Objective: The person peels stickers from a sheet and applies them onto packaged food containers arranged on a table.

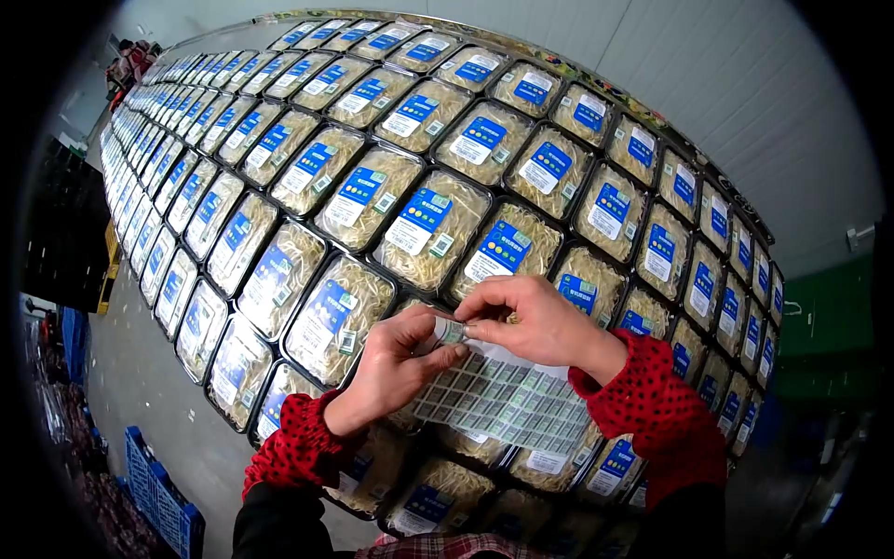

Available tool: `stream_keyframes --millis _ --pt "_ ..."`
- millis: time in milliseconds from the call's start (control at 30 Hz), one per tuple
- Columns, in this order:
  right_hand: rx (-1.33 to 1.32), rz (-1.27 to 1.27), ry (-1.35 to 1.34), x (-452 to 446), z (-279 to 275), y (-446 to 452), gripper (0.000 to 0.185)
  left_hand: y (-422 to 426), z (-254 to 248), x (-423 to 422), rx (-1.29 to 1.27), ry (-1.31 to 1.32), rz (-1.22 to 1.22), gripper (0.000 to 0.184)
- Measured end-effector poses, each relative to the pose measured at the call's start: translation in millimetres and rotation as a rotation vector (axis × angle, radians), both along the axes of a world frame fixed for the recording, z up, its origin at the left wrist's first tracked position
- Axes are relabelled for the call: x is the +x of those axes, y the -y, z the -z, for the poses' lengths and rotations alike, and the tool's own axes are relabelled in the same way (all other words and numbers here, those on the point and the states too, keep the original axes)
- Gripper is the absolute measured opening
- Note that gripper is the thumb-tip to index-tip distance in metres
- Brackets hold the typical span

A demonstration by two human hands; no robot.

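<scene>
A sheet of small green-and-white printed stickers [512, 401] is stretched between my hands, above the packed trays. My left hand [396, 361] grips its upper left corner, which curls up between thumb and fingers. My right hand [543, 321] is pinched at the sheet's upper edge, its fingertips close to my left thumb; whether a single sticker is lifted there I cannot tell. Right beneath and around the hands lie film-covered black trays of bean sprouts [430, 228], each with a blue-and-white label. Many also carry a small green-and-white sticker.
Rows of the same trays stretch far to the left, where a person [130, 65] stands at the end. A blue plastic pallet [160, 494] stands on the grey floor [140, 373] at lower left. A pale wall [708, 84] runs behind the trays, with a green bin-like object [824, 317] at right.
</scene>
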State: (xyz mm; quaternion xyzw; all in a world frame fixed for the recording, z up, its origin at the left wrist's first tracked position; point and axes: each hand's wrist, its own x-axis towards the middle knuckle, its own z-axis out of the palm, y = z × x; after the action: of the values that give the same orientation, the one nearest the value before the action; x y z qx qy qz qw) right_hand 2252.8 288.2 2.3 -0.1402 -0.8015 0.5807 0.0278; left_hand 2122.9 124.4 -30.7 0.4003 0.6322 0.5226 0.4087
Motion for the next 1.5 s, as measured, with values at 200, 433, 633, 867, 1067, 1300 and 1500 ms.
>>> stream_keyframes --millis 200,433,633,867,1067,1300,1500 --pt "0.308 -0.038 -0.193 3 -19 30 0.015 21 -22 16 0.114 -0.209 -0.051 0.026" --pt "0.78 0.077 -0.362 19 -17 57 0.009 37 -18 27 -0.181 -0.054 -0.154 0.027" --pt "-0.143 0.992 -0.191 14 37 -123 0.014 32 -6 -20 -0.229 0.281 -0.094 0.016" --pt "-0.206 1.374 -0.263 -29 113 -216 0.014 32 -11 -87 -0.224 0.328 -0.116 0.013" --pt "-0.092 1.441 -0.151 -51 118 -237 0.022 22 -4 -104 -0.28 0.363 -0.133 0.011" --pt "0.62 1.38 0.197 -56 125 -233 0.021 13 0 -109 -0.268 0.389 -0.147 0.017" --pt "0.036 0.603 0.086 -38 50 -135 0.02 24 10 -140 -0.172 0.306 -0.354 0.013"
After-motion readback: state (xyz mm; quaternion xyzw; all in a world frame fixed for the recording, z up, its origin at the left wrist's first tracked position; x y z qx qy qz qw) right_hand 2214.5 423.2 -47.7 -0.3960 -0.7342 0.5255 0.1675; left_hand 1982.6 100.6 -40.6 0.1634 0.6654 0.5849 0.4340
